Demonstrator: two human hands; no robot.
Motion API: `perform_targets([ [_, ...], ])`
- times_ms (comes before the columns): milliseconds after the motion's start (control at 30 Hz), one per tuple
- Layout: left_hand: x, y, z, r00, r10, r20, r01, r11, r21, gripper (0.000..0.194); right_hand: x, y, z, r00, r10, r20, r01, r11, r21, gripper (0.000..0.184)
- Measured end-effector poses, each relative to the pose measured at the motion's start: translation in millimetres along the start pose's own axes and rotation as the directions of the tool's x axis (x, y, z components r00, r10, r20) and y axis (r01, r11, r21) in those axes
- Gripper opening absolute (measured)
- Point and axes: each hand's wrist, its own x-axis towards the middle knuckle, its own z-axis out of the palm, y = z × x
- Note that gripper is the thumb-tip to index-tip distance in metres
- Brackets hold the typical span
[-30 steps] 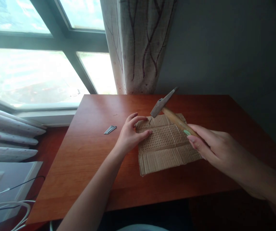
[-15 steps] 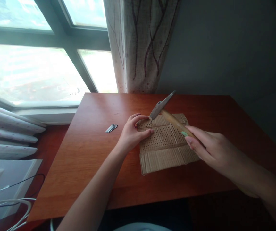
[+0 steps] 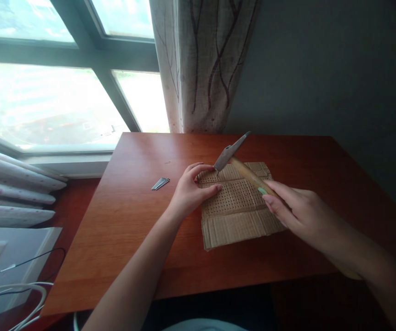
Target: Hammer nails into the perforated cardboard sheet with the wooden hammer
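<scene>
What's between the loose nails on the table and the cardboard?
Your left hand: in the head view it sits between the nails and the cardboard, thumb and fingers reaching over the cardboard's left side.

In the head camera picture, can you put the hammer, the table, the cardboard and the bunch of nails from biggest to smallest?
By space filled:
1. table
2. cardboard
3. hammer, partly covered by the right hand
4. bunch of nails
</scene>
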Motion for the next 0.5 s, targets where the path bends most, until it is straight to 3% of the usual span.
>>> perform_targets([
  [333, -0.1, 2.0, -0.5, 1.000, -0.018, 0.007, 0.018, 1.000, 0.002, 0.043, -3.4, 0.5, 0.6, 1.000, 0.014, -0.004, -0.014, 1.000, 0.019, 0.022],
  [400, -0.3, 3.5, -0.9, 1.000, -0.016, 0.015, 0.016, 1.000, 0.017, 0.042, -8.3, 1.9, -1.4, 0.997, 0.066, -0.050, -0.064, 0.997, 0.046, 0.023],
  [500, -0.9, 6.1, -1.2, 1.000, -0.014, 0.014, 0.013, 0.999, 0.038, 0.040, -16.4, 10.2, -2.0, 0.970, 0.115, -0.215, -0.101, 0.992, 0.079, 0.026],
])
